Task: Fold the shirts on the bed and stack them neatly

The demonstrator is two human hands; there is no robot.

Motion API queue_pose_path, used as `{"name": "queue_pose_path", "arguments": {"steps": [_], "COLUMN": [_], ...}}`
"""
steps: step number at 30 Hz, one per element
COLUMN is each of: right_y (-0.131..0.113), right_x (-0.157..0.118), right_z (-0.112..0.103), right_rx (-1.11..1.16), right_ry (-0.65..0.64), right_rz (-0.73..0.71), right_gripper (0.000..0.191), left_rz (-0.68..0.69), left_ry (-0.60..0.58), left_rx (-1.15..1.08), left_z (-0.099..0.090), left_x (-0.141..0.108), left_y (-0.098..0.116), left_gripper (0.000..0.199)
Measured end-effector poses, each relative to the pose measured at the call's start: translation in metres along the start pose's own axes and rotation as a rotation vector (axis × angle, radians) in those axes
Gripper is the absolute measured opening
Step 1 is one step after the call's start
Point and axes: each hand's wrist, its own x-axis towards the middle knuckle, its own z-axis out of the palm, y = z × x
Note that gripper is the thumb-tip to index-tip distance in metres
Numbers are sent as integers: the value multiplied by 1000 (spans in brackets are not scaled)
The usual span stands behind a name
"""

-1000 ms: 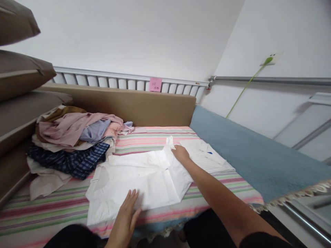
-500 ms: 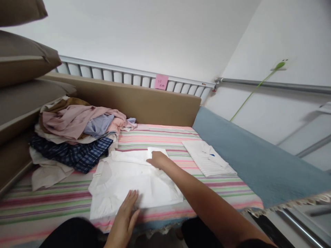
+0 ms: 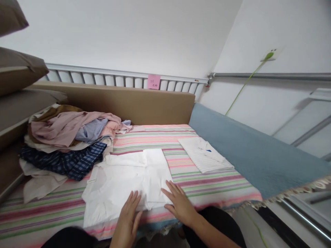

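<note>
A white shirt (image 3: 121, 175) lies spread on the striped sheet (image 3: 207, 184) in front of me, with one part folded over at its right end. My left hand (image 3: 129, 215) rests at the shirt's near edge, fingers stretched out. At the near right corner, my right hand (image 3: 179, 203) touches the folded part, its fingers spread and holding nothing. To the right lies a folded white garment (image 3: 205, 155) with fine ribbing and a small blue mark near its collar.
A heap of clothes (image 3: 69, 134) in pink, blue and plaid lies at the left, beside stacked brown cushions (image 3: 20, 70). Behind runs a tan padded board (image 3: 129, 105) before a white radiator (image 3: 88, 76) with a pink note (image 3: 153, 81). A blue cover (image 3: 245, 148) borders the right.
My right hand has come from the shirt's far side back toward me to its near right corner. The shirt's right part now lies flat, folded over. My left hand stays near its place.
</note>
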Motion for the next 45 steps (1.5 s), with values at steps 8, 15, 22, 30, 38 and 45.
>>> {"name": "queue_pose_path", "arguments": {"steps": [8, 15, 22, 30, 38, 45], "right_y": [16, 15, 20, 31, 22, 18], "right_x": [-8, 22, 4, -16, -23, -32], "right_z": [-5, 6, 3, 6, 18, 24], "right_rx": [431, 763, 1252, 1245, 679, 356], "right_ry": [274, 115, 72, 106, 265, 362], "right_rz": [302, 852, 641, 658, 509, 346], "right_gripper": [30, 33, 70, 41, 16, 13], "left_rz": [-194, -567, -181, 101, 144, 162], "left_ry": [-47, -141, -120, -201, -94, -207], "left_rx": [-47, -16, 115, 158, 47, 71], "left_z": [24, 33, 44, 61, 47, 39], "left_x": [71, 123, 107, 56, 50, 53], "left_y": [21, 11, 36, 31, 18, 43], "left_gripper": [39, 41, 42, 35, 19, 14]}}
